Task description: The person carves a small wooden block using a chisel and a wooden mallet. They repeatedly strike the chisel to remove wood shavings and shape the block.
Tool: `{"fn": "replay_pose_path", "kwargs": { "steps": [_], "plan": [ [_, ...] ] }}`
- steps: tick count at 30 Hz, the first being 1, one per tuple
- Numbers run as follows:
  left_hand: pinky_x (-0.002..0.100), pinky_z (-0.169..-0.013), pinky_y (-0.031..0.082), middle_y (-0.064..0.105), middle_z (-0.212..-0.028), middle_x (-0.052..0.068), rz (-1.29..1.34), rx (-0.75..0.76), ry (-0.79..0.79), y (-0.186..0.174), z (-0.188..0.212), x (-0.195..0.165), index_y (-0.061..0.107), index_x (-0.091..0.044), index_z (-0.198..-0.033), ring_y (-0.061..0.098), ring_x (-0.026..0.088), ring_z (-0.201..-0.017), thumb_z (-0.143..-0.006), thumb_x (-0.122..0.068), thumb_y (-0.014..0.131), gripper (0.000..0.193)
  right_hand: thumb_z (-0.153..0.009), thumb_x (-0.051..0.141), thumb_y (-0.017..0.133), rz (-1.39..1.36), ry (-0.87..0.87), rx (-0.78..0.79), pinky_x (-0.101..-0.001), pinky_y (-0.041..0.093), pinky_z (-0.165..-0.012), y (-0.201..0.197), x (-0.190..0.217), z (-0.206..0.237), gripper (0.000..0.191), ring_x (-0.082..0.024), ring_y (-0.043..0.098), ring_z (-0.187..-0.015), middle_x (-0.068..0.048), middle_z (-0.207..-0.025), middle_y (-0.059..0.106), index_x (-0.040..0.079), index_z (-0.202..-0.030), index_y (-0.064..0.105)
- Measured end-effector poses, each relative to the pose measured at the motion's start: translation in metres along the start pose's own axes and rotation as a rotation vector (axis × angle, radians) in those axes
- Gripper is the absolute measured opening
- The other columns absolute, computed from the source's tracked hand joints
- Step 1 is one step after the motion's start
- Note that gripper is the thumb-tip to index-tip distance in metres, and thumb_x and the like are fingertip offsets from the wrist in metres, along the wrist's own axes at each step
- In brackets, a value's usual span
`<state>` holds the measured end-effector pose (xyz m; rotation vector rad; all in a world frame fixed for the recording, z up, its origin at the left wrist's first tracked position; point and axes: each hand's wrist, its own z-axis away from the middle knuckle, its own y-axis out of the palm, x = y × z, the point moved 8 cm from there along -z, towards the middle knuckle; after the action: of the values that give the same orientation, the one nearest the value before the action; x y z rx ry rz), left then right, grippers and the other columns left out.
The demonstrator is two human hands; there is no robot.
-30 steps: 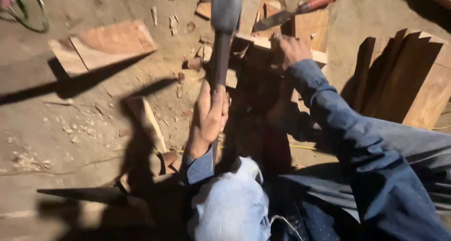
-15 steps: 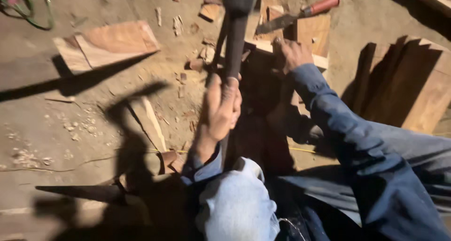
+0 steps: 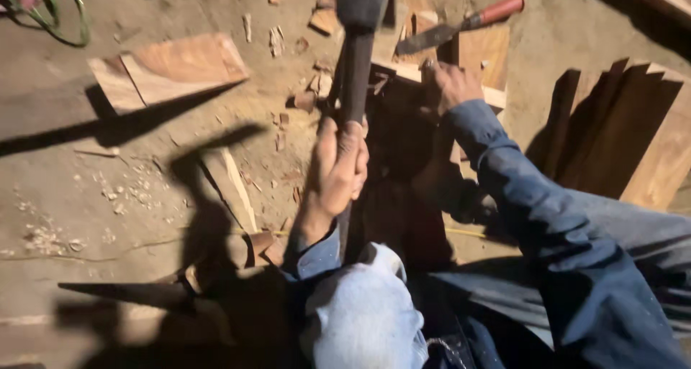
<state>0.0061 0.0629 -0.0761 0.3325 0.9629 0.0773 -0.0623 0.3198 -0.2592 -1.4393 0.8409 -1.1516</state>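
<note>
Hands: left (image 3: 338, 171) grips mallet (image 3: 356, 45), head cropped; right (image 3: 453, 85) shadowed.

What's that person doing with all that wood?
A person sits on the dirt floor. Their left hand grips the handle of a heavy hammer, raised near the camera. Their right hand steadies a pale wood piece. A red-handled chisel and loose planks lie around.

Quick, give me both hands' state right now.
Left hand: closed around the hammer handle.
Right hand: fingers curled on the wood block; whether it grips cannot be told.
</note>
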Motion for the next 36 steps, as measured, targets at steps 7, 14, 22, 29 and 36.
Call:
{"fn": "replay_pose_path", "kwargs": {
  "steps": [7, 14, 22, 29, 36],
  "plan": [
    [0.024, -0.039, 0.036, 0.048, -0.065, -0.001, -0.187, -0.028, 0.031, -0.001, -0.002, 0.004, 0.051, -0.004, -0.121, 0.045, 0.007, -0.048, -0.108, -0.037, 0.048, 0.035, -0.067, 0.047, 0.094, -0.018, 0.037, 0.043, -0.0517, 0.043, -0.1, 0.001, 0.001, 0.003, 0.105, -0.04, 0.055, -0.115, -0.016, -0.137, 0.059, 0.007, -0.153, 0.048],
    [0.026, -0.037, 0.03, 0.043, -0.061, -0.002, -0.085, 0.042, -0.041, 0.017, -0.005, -0.002, 0.052, -0.003, -0.111, 0.04, 0.009, -0.044, -0.106, -0.033, 0.048, 0.031, -0.071, 0.045, 0.089, 0.062, -0.032, -0.058, -0.05, 0.044, -0.098, 0.003, 0.002, 0.002, 0.099, -0.036, 0.057, -0.116, -0.014, -0.138, 0.061, 0.009, -0.154, 0.049],
    [0.027, -0.044, 0.035, 0.046, -0.067, -0.002, -0.242, 0.075, 0.21, 0.007, 0.01, -0.031, 0.054, 0.0, -0.111, 0.044, 0.007, -0.055, -0.112, -0.039, 0.047, 0.039, -0.067, 0.058, 0.09, 0.042, 0.029, 0.01, -0.0528, 0.045, -0.093, 0.003, 0.0, 0.007, 0.103, -0.039, 0.057, -0.109, -0.015, -0.127, 0.062, 0.009, -0.149, 0.051],
    [0.028, -0.035, 0.032, 0.044, -0.058, -0.001, -0.168, -0.001, -0.08, 0.013, -0.008, 0.003, 0.051, -0.006, -0.109, 0.041, 0.01, -0.041, -0.105, -0.04, 0.05, 0.035, -0.08, 0.035, 0.086, 0.091, -0.053, -0.133, -0.0445, 0.047, -0.098, -0.002, 0.003, 0.005, 0.087, -0.034, 0.057, -0.115, -0.012, -0.14, 0.06, 0.011, -0.154, 0.046],
    [0.026, -0.054, 0.037, 0.049, -0.072, -0.002, -0.213, 0.14, 0.349, 0.009, 0.034, -0.072, 0.058, -0.001, -0.115, 0.045, 0.008, -0.062, -0.11, -0.039, 0.052, 0.039, -0.076, 0.048, 0.091, -0.021, -0.023, -0.031, -0.0507, 0.048, -0.095, 0.0, 0.003, 0.002, 0.097, -0.041, 0.056, -0.108, -0.018, -0.124, 0.062, 0.01, -0.154, 0.05]
  ]
}}
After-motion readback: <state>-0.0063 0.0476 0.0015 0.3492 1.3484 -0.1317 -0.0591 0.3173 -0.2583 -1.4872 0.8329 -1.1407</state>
